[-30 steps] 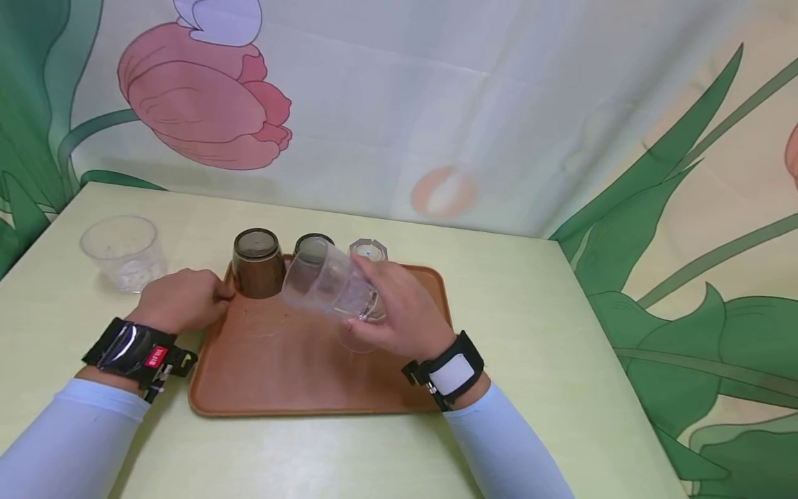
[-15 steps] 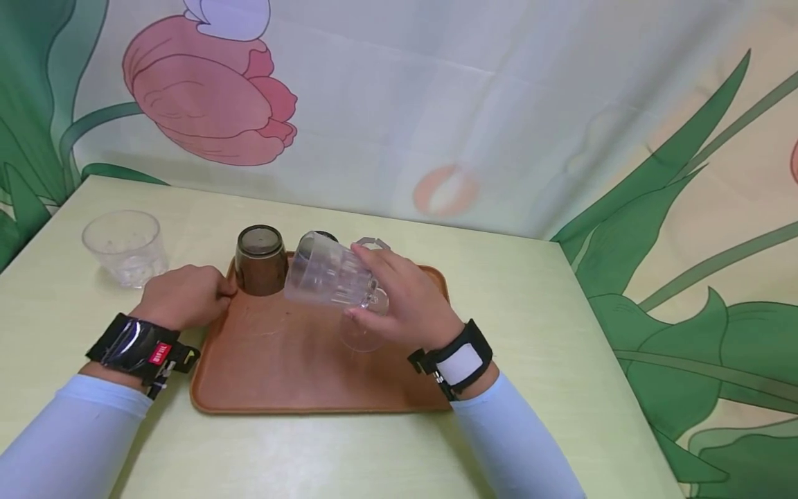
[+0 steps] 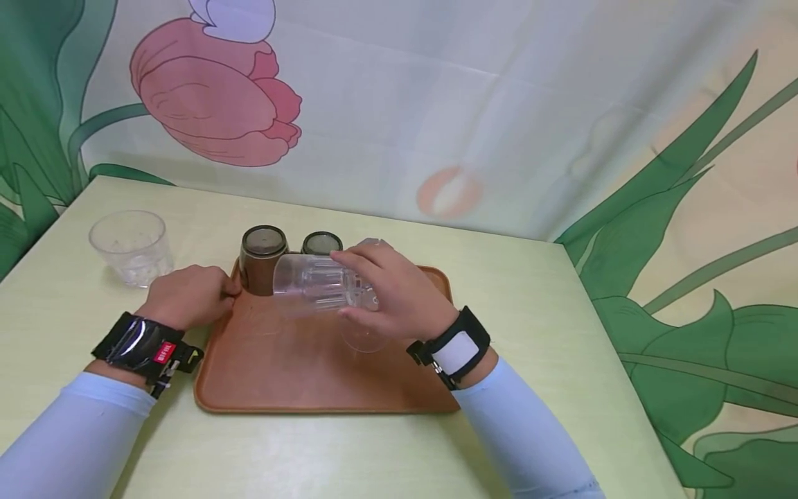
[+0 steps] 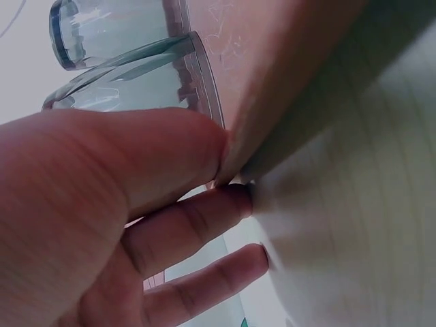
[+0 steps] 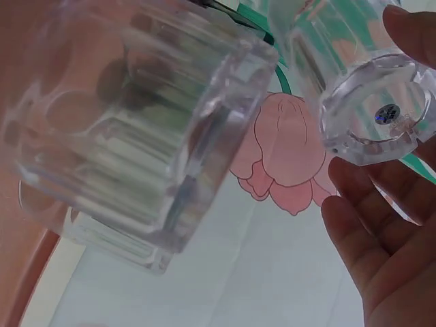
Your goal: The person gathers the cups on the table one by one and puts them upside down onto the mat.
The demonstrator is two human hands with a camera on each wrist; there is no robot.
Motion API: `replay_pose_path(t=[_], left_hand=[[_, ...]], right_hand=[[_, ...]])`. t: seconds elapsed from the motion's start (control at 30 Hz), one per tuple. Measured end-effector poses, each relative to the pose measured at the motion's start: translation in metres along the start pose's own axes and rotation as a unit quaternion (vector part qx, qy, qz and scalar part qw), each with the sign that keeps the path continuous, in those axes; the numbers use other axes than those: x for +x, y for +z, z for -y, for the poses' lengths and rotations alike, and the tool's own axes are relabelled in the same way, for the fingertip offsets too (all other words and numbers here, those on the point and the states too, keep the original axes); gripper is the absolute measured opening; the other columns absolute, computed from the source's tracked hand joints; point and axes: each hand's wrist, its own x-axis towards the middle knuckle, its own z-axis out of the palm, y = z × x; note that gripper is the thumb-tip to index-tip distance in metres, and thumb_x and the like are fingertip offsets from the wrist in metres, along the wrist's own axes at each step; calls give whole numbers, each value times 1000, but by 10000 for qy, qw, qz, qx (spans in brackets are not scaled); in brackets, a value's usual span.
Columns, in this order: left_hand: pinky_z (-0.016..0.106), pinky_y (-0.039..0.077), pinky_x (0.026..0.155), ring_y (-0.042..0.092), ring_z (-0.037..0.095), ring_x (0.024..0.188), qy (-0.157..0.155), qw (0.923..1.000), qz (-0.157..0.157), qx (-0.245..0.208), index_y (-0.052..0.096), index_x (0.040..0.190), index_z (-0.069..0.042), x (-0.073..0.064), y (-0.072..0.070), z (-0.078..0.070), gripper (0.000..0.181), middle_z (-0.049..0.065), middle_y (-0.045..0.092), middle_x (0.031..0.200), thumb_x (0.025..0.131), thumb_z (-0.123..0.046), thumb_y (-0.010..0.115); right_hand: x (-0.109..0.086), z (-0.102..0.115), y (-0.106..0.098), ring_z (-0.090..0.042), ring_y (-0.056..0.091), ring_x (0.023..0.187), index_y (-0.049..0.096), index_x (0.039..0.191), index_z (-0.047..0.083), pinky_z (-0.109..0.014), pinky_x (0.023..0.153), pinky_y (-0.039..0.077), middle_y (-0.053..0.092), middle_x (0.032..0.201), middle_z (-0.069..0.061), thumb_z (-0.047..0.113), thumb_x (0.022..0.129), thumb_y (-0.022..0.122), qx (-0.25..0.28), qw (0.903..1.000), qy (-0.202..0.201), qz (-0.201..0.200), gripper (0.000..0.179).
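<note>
In the head view my left hand (image 3: 190,296) grips the left rim of a brown tray (image 3: 268,381). The left wrist view shows the thumb (image 4: 184,139) above the tray edge (image 4: 262,116) and a finger below it. My right hand (image 3: 402,298) holds a clear drinking glass (image 3: 312,283) near its base, above the tray. This glass lies almost level, its mouth to the left. In the right wrist view my fingers (image 5: 368,231) and thumb surround the glass base (image 5: 381,112). Another clear glass (image 3: 364,338) stands upside down on the tray, partly hidden beneath the right hand.
Two dark glasses stand upside down along the tray's back: a larger one (image 3: 262,260) at left and a smaller one (image 3: 321,243). Behind my right hand another clear glass (image 3: 372,242) barely shows. A wide clear glass (image 3: 132,246) stands upright left of the tray. A curtain (image 3: 374,125) hangs behind the table.
The held glass has turned from tilted, mouth raised, to nearly level. My right hand has shifted slightly to the right. The left hand keeps its grip on the tray rim.
</note>
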Motion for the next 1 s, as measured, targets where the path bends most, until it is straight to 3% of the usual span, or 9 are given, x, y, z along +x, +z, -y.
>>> replay_pose_path(t=[0.23, 0.5, 0.7, 1.0], left_hand=[[31, 30, 46, 48, 19, 60, -9, 10000, -6, 17, 72, 78, -24, 0, 0, 1, 15, -1, 52, 64, 90, -19, 65], [31, 28, 46, 45, 18, 58, -51, 10000, -65, 1, 65, 67, -24, -1, 0, 1, 23, -1, 47, 61, 89, -18, 61], [32, 29, 47, 46, 18, 59, -34, 10000, -75, 13, 66, 68, -24, 0, 1, 1, 23, -1, 49, 62, 89, -17, 62], [32, 29, 46, 46, 19, 59, -47, 10000, -83, 22, 65, 68, -23, -1, 1, 3, 22, 0, 50, 63, 89, -17, 62]], right_hand=[[8, 1, 2, -25, 57, 118, 55, 139, 3, -34, 105, 44, 61, 126, -12, 39, 87, 75, -99, 9997, 25, 213, 66], [18, 1, 5, -21, 56, 118, 52, 143, 9, -36, 103, 43, 60, 130, -8, 44, 91, 69, -177, 9966, 243, 769, 65], [22, 0, 10, -19, 54, 121, 49, 146, 12, -36, 105, 42, 57, 135, -5, 49, 93, 66, -294, 9914, 463, 1184, 67], [27, 3, 18, -16, 54, 122, 51, 142, 11, -30, 106, 43, 56, 136, -3, 41, 91, 70, -51, 9875, 594, 1460, 62]])
